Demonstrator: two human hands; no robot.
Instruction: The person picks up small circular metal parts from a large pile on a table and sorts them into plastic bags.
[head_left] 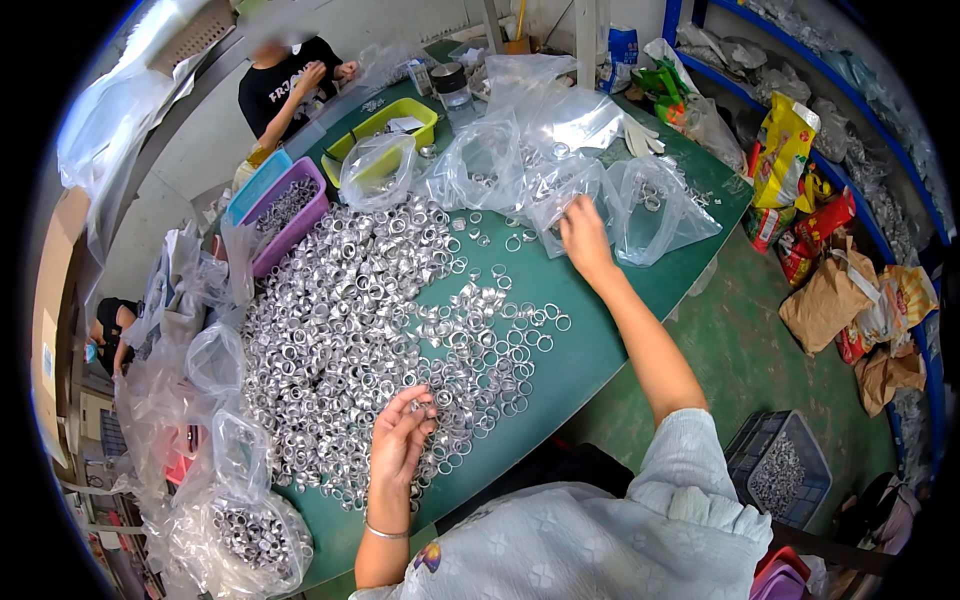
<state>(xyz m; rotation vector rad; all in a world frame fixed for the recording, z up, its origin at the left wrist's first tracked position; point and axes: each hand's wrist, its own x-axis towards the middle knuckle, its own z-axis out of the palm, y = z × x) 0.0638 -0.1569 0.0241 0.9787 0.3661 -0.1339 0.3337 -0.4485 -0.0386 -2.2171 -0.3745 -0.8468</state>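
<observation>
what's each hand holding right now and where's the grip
The left hand pinches a small silver metal ring at its fingertips, above the ring pile. The right hand grips the open edge of a clear plastic bag.

**Hidden, cropped, unclear**

Right hand (583, 235) fingertips sit at a clear bag (560, 205); whether they pinch it, can't tell. Left hand (400, 440) fingers curl over the metal rings (340, 320); any ring in the grip is too small to confirm. Bag contents blur behind plastic. Grey crate (785, 480) partly hidden by sleeve. Far person (290, 85) cropped at top.
</observation>
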